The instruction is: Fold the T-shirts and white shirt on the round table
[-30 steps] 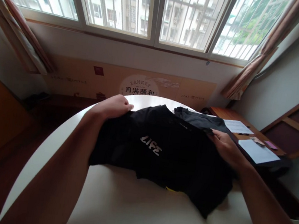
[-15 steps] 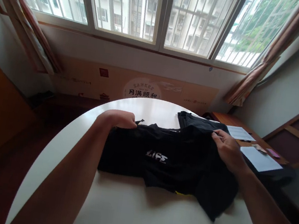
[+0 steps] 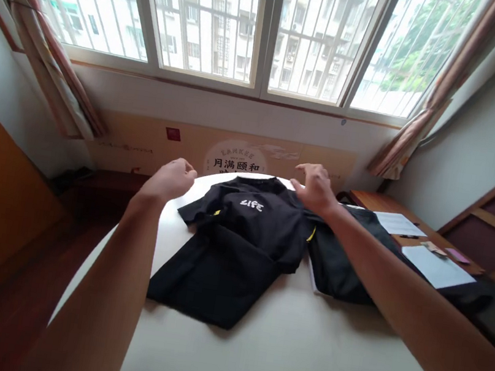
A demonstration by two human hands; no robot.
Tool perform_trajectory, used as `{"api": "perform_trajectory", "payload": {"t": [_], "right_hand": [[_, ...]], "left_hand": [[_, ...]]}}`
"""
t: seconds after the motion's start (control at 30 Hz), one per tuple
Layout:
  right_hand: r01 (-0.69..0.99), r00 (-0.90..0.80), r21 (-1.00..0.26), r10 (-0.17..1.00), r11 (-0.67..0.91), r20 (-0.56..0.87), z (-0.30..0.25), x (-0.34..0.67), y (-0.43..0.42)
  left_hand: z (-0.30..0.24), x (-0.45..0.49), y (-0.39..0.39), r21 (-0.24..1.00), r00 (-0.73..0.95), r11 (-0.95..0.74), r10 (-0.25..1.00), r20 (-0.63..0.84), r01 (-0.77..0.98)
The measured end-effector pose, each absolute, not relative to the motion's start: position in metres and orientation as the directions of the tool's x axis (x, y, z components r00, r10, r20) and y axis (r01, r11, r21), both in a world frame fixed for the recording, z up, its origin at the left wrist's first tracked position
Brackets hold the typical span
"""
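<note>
A black T-shirt (image 3: 244, 235) with a white "LIFE" print lies spread on the round white table (image 3: 296, 354), collar towards the window. My left hand (image 3: 172, 177) hovers just left of the shirt's left shoulder with its fingers curled in and nothing between them. My right hand (image 3: 314, 188) is at the shirt's right shoulder, fingers apart and stretched forward. It holds nothing.
A second black garment (image 3: 338, 264) lies to the right of the shirt on the table. A low wooden side table (image 3: 370, 201) at the right carries white papers (image 3: 437, 266), a pen and a small pink item. A printed cardboard panel (image 3: 234, 152) leans under the window.
Both hands swung the shirt away from me, laid it out flat with the print facing up, and let go. The second black garment now shows beside it.
</note>
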State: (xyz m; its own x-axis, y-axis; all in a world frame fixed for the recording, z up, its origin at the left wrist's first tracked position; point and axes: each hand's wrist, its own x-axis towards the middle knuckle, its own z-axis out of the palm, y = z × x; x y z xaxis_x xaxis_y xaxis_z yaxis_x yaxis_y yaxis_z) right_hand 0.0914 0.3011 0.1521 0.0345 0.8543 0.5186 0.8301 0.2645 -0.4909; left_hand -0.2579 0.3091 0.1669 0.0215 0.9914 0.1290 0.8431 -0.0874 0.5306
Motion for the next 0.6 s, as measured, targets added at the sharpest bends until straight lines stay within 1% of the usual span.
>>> {"api": "perform_trajectory", "payload": {"t": [0.03,0.07,0.1,0.13,0.17,0.2,0.27,0.3,0.33,0.37,0.4,0.47,0.53,0.57,0.6], "right_hand": [[0.808,-0.097,-0.459,0.852,0.369,0.515,0.144,0.072,0.275],[0.730,-0.332,-0.429,0.825,0.532,0.458,0.134,0.054,0.246],[0.640,-0.541,-0.427,0.769,0.639,0.340,0.121,0.037,0.214],[0.587,-0.673,-0.408,0.702,0.699,0.235,0.108,0.024,0.184],[0.554,-0.762,-0.339,0.627,0.760,0.160,0.094,0.013,0.157],[0.549,-0.796,-0.254,0.591,0.796,0.130,0.082,0.006,0.135],[0.604,-0.777,-0.158,0.621,0.781,0.104,0.063,0.000,0.110],[0.639,-0.752,-0.131,0.652,0.758,0.100,0.058,0.001,0.106],[0.666,-0.728,-0.131,0.678,0.734,0.097,0.057,0.005,0.106],[0.679,-0.711,-0.157,0.696,0.717,0.103,0.058,0.011,0.109],[0.676,-0.699,-0.211,0.705,0.707,0.120,0.062,0.019,0.112],[0.618,-0.661,-0.393,0.721,0.681,0.210,0.074,0.040,0.117],[0.486,-0.573,-0.590,0.744,0.645,0.342,0.086,0.063,0.116],[0.408,-0.513,-0.659,0.756,0.632,0.407,0.089,0.074,0.113],[0.339,-0.448,-0.698,0.761,0.630,0.469,0.092,0.082,0.110]], "left_hand": [[0.167,-0.255,0.308,0.515,0.064,-0.126,0.989,0.136,0.848],[0.166,-0.251,0.307,0.512,0.143,-0.172,0.985,0.097,0.842],[0.164,-0.245,0.306,0.518,0.238,-0.215,0.971,0.022,0.828],[0.159,-0.239,0.306,0.521,0.328,-0.244,0.942,-0.073,0.818],[0.154,-0.232,0.306,0.512,0.387,-0.260,0.909,-0.157,0.819],[0.147,-0.225,0.307,0.484,0.413,-0.268,0.883,-0.221,0.833],[0.134,-0.215,0.310,0.389,0.414,-0.291,0.865,-0.283,0.874],[0.129,-0.212,0.312,0.333,0.398,-0.297,0.868,-0.297,0.895],[0.124,-0.210,0.314,0.284,0.378,-0.295,0.874,-0.306,0.912],[0.121,-0.210,0.315,0.249,0.357,-0.287,0.881,-0.312,0.925],[0.119,-0.211,0.317,0.223,0.333,-0.271,0.887,-0.320,0.936],[0.117,-0.216,0.318,0.195,0.282,-0.226,0.896,-0.342,0.955],[0.115,-0.222,0.319,0.183,0.245,-0.190,0.900,-0.361,0.965],[0.115,-0.224,0.319,0.182,0.230,-0.173,0.902,-0.364,0.968],[0.114,-0.227,0.320,0.186,0.218,-0.159,0.906,-0.363,0.970]]}}
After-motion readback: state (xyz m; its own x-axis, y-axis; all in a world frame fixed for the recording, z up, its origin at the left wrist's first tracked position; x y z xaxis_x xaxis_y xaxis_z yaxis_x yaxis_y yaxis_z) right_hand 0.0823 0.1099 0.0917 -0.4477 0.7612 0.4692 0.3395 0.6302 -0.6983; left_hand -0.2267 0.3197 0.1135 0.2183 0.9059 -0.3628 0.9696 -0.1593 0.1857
